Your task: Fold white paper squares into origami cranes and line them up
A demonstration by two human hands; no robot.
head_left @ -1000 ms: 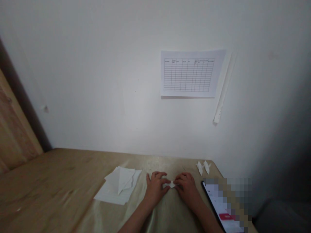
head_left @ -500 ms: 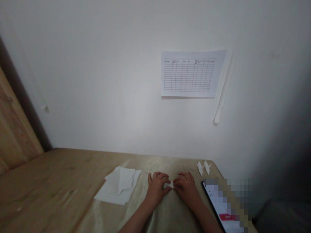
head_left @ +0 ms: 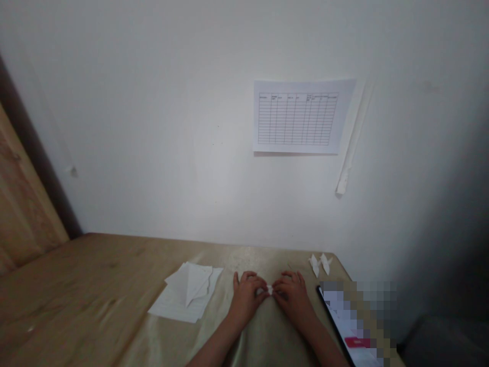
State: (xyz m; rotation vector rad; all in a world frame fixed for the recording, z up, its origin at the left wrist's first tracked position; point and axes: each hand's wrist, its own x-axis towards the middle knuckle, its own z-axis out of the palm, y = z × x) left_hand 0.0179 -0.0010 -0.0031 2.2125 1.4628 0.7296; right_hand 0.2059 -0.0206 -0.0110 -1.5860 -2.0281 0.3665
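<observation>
A small folded piece of white paper [head_left: 270, 290] is pinched between my two hands, low over the tabletop. My left hand [head_left: 248, 294] grips its left end between thumb and fingers. From the other side my right hand [head_left: 291, 292] pinches the right end, with its outer fingers raised a little. Most of the paper is hidden by the fingertips, so its exact shape cannot be made out. Two small folded white paper figures [head_left: 320, 265] lie beyond my right hand, near the table's back right corner.
Left of my hands lies a stack of white paper sheets [head_left: 179, 308], some folded. A tablet-like screen [head_left: 344, 326], partly pixelated, rests at the right edge of the brown table [head_left: 114, 285]. Behind is a white wall with a printed table sheet [head_left: 298, 117].
My left fingers have closed in slightly on the paper, and less of it shows between the hands. The stack, figures and screen stay in place.
</observation>
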